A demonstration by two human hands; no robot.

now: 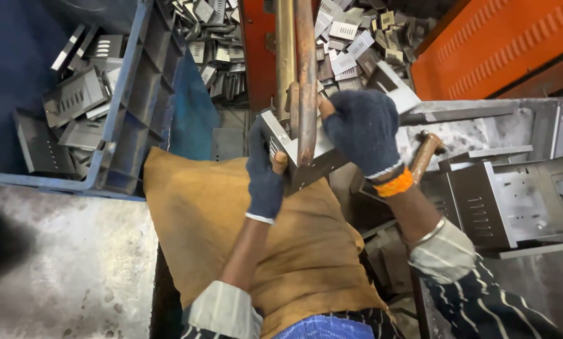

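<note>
We look down on our two gloved hands clamped around a bent grey sheet-metal bracket (pixel 294 154), pressed up against the rusty vertical rods (pixel 305 75) of a machine, likely so the piece sits square. The left hand (pixel 265 172) grips its lower edge from beneath; the right hand (pixel 363 129) closes over its upper right side, so the bracket lies between them. A tan leather apron (pixel 231 220) covers our lap (probably against sharp edges). Left, a blue crate (pixel 127 100) holds slotted plates; more lie heaped behind, and bent housings (pixel 513 201) rest on the table (pixel 476 129) at right.
</note>
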